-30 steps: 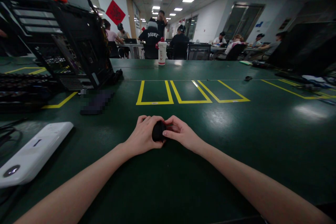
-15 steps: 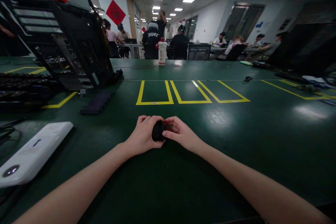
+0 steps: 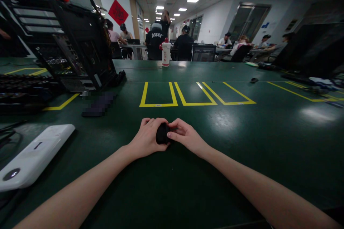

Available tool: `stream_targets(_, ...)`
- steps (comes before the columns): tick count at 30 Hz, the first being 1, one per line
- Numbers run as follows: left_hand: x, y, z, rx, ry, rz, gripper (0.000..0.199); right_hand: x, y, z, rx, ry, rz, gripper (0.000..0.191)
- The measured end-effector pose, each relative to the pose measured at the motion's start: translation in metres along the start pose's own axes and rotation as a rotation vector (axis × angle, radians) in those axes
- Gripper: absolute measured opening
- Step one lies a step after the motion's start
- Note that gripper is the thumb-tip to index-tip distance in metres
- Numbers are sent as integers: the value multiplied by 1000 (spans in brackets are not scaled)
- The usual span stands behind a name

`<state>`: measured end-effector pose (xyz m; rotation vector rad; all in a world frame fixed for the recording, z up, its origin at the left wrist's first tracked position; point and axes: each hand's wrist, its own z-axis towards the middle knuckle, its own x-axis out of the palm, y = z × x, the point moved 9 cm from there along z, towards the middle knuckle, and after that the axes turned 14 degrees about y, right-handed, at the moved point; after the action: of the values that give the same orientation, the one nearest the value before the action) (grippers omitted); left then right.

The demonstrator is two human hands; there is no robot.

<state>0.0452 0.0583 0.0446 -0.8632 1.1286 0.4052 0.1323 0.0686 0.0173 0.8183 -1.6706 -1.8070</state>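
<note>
Counts: one left hand (image 3: 147,139), one right hand (image 3: 188,139), one black object (image 3: 161,134) between them; one green table (image 3: 172,186); three yellow tape outlines (image 3: 158,105) mid-table; one white device (image 3: 40,152) near left; one open computer case (image 3: 88,53) left; one white bottle (image 3: 166,55) far; two red signs (image 3: 117,12) far left.

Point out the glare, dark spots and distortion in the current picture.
Head view: glare patches on the table right of the hands; the monitor at right sunk in darkness; the computer case leaning, likely from wide-lens stretch; pixelated blocks over the dark thing beside it.
</note>
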Motion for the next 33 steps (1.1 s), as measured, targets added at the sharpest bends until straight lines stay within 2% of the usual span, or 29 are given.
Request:
stream_targets(6, -2, -1, 0, -6, 8, -17, 53, -1, -1, 0, 33, -13, -9, 28)
stream_targets(15, 0, 0, 1, -12, 13, -4, 52, 6, -1, -1, -26, 47, 39, 29)
stream_targets(21, -1, 1, 1, -15, 15, -6, 54, 1, -4, -1, -21, -18, 8, 21)
stream_targets(26, -2, -1, 0, -17, 43, -16, 52, -3, -8, 0, 47, -48, -30, 30)
stream_targets(33, -2, -1, 0, -24, 43, -14, 52, 5, -1, 0, -16, 72, 44, 30)
